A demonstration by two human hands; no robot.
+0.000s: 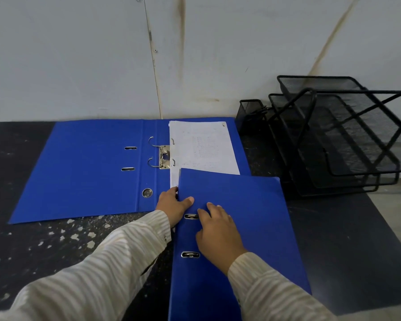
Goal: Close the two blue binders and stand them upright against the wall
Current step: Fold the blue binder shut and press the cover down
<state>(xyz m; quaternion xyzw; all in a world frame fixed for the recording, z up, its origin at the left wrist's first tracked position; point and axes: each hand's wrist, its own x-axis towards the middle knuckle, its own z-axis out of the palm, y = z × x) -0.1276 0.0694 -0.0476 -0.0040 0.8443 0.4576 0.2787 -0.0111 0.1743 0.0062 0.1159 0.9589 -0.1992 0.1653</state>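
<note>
Head view: the open binder (90,170) lies flat on the table (56,251) by the wall (79,66). The closed binder (252,205) overlaps its near right corner. The left hand (171,205) grips its spine edge, thumb on top, and the right hand (218,232) rests flat on its cover.

No text can be read. The white sheet (204,147) in the open binder (90,167), at about twelve o'clock from the closed binder (241,216), carries faint rows of print or writing, too small and pale to make out.
</note>
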